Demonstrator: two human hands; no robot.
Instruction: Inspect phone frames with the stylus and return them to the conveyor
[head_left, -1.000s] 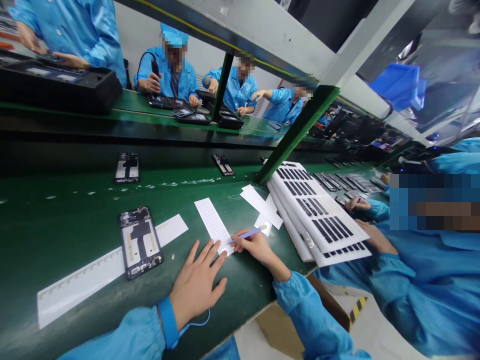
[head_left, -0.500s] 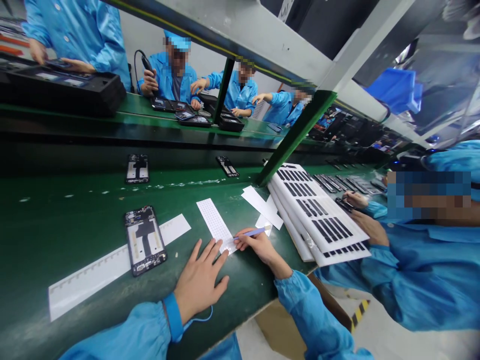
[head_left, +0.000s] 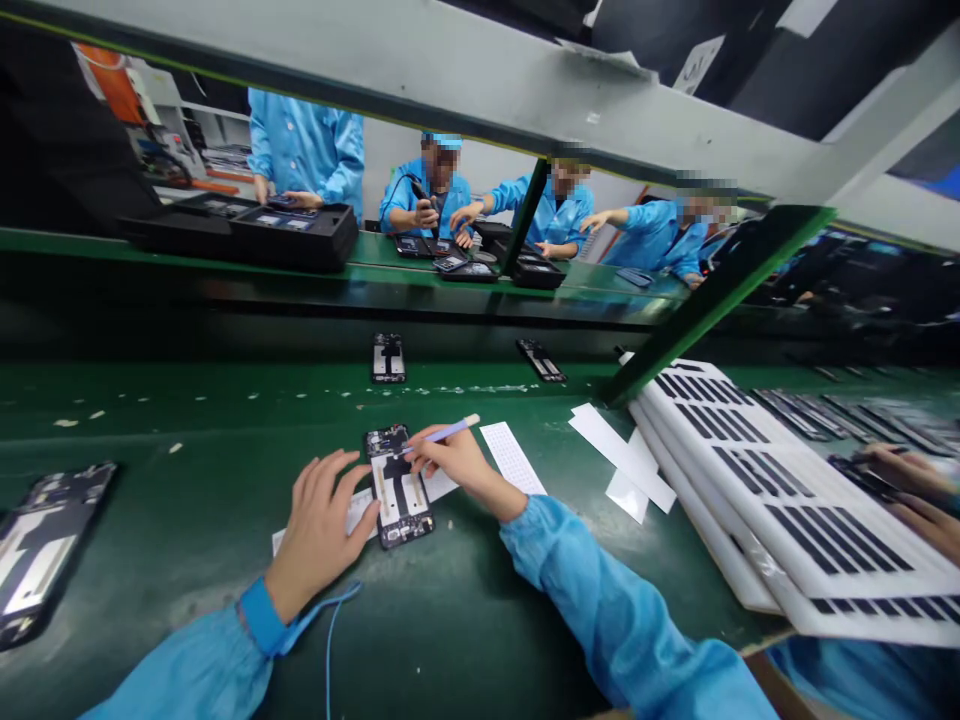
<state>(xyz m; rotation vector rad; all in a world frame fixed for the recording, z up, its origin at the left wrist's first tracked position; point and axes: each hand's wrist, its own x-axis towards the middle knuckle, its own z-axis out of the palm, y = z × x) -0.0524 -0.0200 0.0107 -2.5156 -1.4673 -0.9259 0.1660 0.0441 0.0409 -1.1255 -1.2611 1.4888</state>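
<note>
Filling the foreground, a green workbench (head_left: 487, 620) is lying under a left hand (head_left: 324, 520), fingers curving wide, and a right hand (head_left: 459, 462) pinching narrowly. Between them, across a white strip (head_left: 439, 487), an opened smartphone (head_left: 400, 492) is resting, probably light, stiff and fragile, best held by its side edges; over its upper half, the right fingertips are gripping a slim purple tool (head_left: 450, 430).

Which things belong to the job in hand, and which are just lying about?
In the job, seemingly:
purple tool, in the right hand
phone at its tip, left hand alongside
dotted sheet, probably

Lying about, it seems:
other phones
white papers
white stack
</note>
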